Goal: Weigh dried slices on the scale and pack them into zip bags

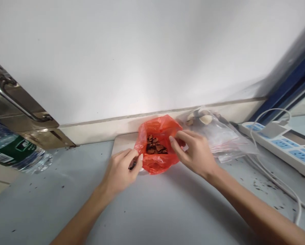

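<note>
A red plastic bag (156, 165) stands with its mouth spread wide, and brown, dried-looking chips (156, 147) lie inside it. My left hand (121, 170) is closed on the bag's left rim, thumb against fingers. Something small and dark shows between those fingers; its kind is hidden. At the right rim, my right hand (197, 151) pinches the plastic between thumb and forefinger. Under the bag, a pale flat board or tray (121, 144) is partly covered.
Clear zip bags (224, 136), one with pale pieces inside, lie right of the red bag by the wall. Farther right are a power strip (282, 144) and a white cable (275, 182). A water bottle (16, 148) is at left. Dark crumbs dot the grey table (152, 211).
</note>
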`<state>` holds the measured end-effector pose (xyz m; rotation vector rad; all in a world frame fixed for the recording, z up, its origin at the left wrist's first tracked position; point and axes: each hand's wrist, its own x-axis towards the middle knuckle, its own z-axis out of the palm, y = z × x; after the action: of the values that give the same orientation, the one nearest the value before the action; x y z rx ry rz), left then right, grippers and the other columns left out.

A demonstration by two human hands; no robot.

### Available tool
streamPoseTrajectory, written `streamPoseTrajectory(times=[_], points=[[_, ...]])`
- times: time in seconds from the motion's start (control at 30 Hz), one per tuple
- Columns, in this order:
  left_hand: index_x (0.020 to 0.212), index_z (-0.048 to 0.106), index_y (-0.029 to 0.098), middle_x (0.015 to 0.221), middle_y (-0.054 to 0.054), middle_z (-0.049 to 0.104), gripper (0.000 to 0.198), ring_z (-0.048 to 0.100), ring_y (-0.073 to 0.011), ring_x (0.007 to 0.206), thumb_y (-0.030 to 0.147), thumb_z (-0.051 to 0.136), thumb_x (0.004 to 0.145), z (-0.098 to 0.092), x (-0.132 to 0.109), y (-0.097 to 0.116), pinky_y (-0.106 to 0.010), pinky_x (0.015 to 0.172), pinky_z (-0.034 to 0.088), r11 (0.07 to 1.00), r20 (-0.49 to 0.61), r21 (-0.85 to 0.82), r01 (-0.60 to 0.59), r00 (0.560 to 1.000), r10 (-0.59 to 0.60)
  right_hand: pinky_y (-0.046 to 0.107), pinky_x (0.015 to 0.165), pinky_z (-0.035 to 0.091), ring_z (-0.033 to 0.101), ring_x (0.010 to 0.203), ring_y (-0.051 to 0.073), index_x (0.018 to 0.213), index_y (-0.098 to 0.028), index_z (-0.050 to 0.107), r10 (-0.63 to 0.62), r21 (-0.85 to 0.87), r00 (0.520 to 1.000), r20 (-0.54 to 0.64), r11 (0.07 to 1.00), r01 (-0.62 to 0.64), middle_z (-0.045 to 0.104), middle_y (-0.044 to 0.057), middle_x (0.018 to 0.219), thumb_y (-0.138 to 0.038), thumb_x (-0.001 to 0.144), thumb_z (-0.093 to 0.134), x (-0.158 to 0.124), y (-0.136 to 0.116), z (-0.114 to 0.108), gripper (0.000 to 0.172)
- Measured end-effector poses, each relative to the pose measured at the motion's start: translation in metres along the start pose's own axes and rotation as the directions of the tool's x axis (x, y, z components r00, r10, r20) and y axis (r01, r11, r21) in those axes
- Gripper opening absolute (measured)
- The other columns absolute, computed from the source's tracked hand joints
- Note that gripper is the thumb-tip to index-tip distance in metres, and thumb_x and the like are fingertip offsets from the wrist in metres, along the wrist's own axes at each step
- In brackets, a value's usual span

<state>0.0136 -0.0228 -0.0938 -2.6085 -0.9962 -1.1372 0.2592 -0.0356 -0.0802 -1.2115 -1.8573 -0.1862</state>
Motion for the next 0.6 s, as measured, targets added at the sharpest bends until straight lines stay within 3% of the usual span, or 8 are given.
streamPoseTrajectory(times=[0.07, 0.2, 0.33, 0.6], points=[[0.072, 0.051, 0.021, 0.060, 0.007, 0.052, 0.029, 0.046, -0.0098, 0.049, 0.013, 0.051, 0.100, -0.006, -0.012, -0.008, -0.020, 0.050, 0.039, 0.994, 0.084, -0.019, 0.109, 0.991, -0.107, 0.030, 0.053, 0.040, 0.052, 0.054, 0.015, 0.067, -0.025, 0.048, 0.019, -0.001, 0.999, -0.042, 1.000, -0.019, 0.057, -0.001, 0.059, -0.025, 0.101, 0.052, -0.002, -0.007, 0.009, 0.034], [0.077, 0.054, 0.022, 0.067, 0.004, 0.059, 0.025, 0.054, -0.0106, 0.056, 0.014, 0.046, 0.100, -0.017, -0.030, -0.019, -0.019, 0.053, 0.041, 0.978, 0.050, -0.047, 0.204, 0.978, -0.202, 0.035, 0.072, 0.050, 0.068, 0.078, 0.021, 0.097, -0.023, 0.064, -0.116, -0.052, 0.985, -0.129, 0.993, 0.110, 0.074, 0.005, 0.086, -0.020, 0.102, 0.053, -0.014, -0.009, 0.017, 0.013], [0.079, 0.058, 0.021, 0.068, 0.003, 0.061, 0.023, 0.055, -0.0107, 0.056, 0.012, 0.047, 0.097, -0.023, -0.039, -0.024, -0.019, 0.050, 0.039, 0.973, 0.088, -0.057, 0.223, 0.972, -0.218, 0.041, 0.082, 0.050, 0.069, 0.103, 0.029, 0.120, -0.025, 0.063, -0.217, -0.165, 0.971, -0.096, 0.966, 0.200, 0.074, 0.012, 0.118, -0.017, 0.101, 0.052, -0.031, 0.000, 0.018, 0.023], [0.085, 0.064, 0.019, 0.074, 0.001, 0.064, 0.023, 0.060, -0.0136, 0.062, 0.009, 0.048, 0.097, -0.019, -0.046, -0.025, -0.024, 0.061, 0.048, 0.986, 0.133, -0.034, 0.162, 0.979, -0.157, 0.041, 0.079, 0.051, 0.069, 0.099, 0.028, 0.120, -0.025, 0.062, -0.339, -0.218, 0.940, 0.024, 0.916, 0.336, 0.075, 0.011, 0.111, -0.013, 0.101, 0.050, -0.034, 0.008, 0.016, 0.025]])
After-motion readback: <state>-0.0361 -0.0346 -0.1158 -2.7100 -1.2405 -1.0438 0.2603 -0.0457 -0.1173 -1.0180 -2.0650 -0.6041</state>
